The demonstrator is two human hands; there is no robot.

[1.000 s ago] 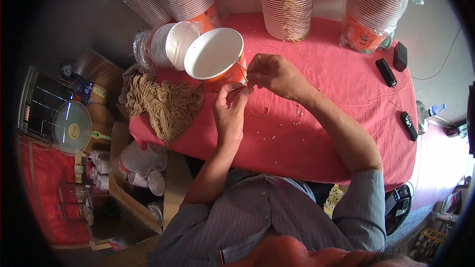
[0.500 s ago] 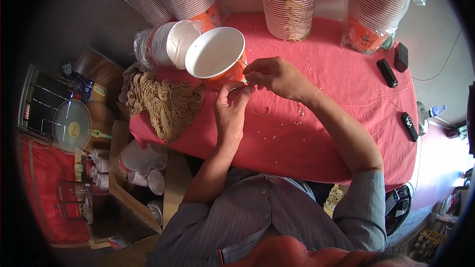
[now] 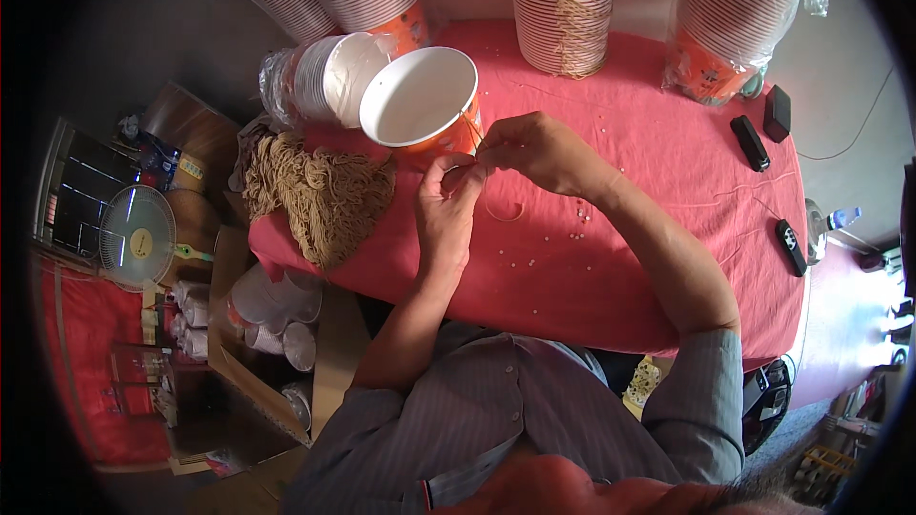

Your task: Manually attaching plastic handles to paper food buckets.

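An orange paper bucket (image 3: 448,143) with a white rim and white inside stands tilted on the red cloth, just beyond my hands. A thin tan cord (image 3: 473,126) runs from the bucket's right side down to my fingers. My right hand (image 3: 544,154) pinches the cord close to the bucket wall. Fingertips and thumb of my left hand (image 3: 447,205) are closed together on the cord's lower part, meeting the right fingers. The exact spot between the fingertips is hidden. Below them, a loose loop of cord (image 3: 506,217) lies on the cloth.
A heap of tan cords (image 3: 324,195) lies at the table's left. Stacked paper buckets (image 3: 561,24) stand along the back, with a wrapped stack (image 3: 720,29) at right. Small white beads (image 3: 580,227) are scattered on the red cloth (image 3: 630,286). An open carton (image 3: 334,353) sits lower left.
The view has shifted slightly. Both hands stay beside the bucket; my right fingers have come slightly lower and nearer to my left fingertips.
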